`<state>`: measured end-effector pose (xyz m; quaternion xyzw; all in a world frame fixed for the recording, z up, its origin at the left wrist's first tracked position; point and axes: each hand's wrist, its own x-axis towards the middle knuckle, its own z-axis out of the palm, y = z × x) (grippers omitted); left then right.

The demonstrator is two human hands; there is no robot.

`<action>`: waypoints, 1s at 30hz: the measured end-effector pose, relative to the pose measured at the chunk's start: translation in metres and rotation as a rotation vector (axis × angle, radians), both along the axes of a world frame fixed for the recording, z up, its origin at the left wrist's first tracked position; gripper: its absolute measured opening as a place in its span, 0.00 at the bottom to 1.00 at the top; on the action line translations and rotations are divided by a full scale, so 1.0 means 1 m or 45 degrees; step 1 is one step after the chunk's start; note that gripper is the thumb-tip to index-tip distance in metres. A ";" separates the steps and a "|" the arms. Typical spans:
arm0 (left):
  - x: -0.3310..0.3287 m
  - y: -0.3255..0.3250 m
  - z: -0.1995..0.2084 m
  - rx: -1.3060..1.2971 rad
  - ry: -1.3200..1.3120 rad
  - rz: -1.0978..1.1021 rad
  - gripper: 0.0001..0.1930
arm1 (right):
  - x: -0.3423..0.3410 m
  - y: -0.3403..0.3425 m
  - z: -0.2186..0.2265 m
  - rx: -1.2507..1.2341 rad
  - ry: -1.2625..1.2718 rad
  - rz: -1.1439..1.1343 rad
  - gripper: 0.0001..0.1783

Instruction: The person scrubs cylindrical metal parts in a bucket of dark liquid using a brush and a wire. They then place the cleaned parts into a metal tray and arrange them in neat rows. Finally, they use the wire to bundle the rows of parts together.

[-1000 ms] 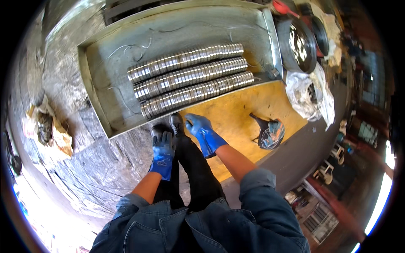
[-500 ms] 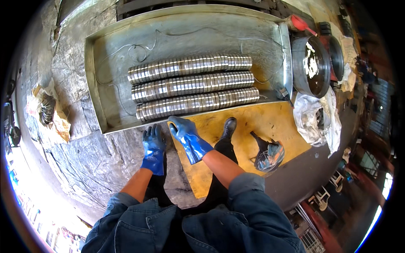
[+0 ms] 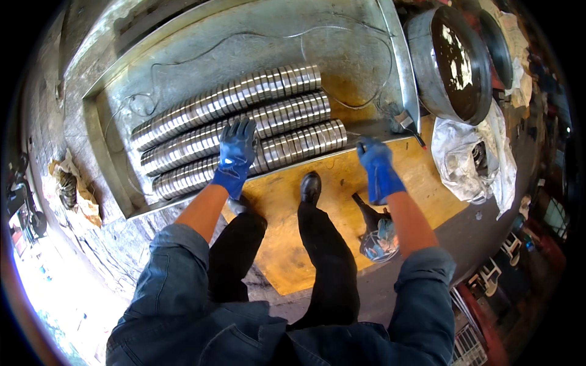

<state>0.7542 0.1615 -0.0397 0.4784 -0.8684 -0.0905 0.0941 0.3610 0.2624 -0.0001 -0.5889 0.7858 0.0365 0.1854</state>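
Three rows of shiny metal rings (image 3: 293, 146) lie side by side in a shallow metal tray (image 3: 107, 165). My left hand (image 3: 237, 152), in a blue rubber glove, is over the two nearer rows, its fingers stretched out and holding nothing; whether it touches the rings I cannot tell. Just outside the near edge of the tray, toward the right, hovers my gloved right hand (image 3: 378, 168). Its fingers look bent and blurred, and no object shows in them. A brush (image 3: 403, 121) with a dark, red-tipped handle rests at the tray's right corner.
Right of the tray stands a round metal pan (image 3: 421, 73) of dark liquid, with a white plastic bag (image 3: 452, 165) before it. A wire basket (image 3: 381, 244) sits on the yellow board (image 3: 281, 262) by my right leg. Brown paper (image 3: 88, 204) holding dark material lies left.
My left hand has moved forward over the rings; my right hand has swung right, away from the left one. My view has shifted right, and my feet now stand on the yellow board.
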 end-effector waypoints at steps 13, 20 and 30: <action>0.009 -0.038 -0.056 0.044 0.123 -0.259 0.31 | -0.029 -0.252 -0.136 0.114 -0.338 -0.081 0.31; 0.010 -0.033 -0.053 0.091 0.200 -0.207 0.30 | 0.033 -0.354 -0.170 0.221 0.022 0.207 0.38; 0.016 -0.032 -0.054 -0.051 0.232 -0.211 0.28 | 0.030 -0.432 -0.237 0.099 0.231 0.648 0.23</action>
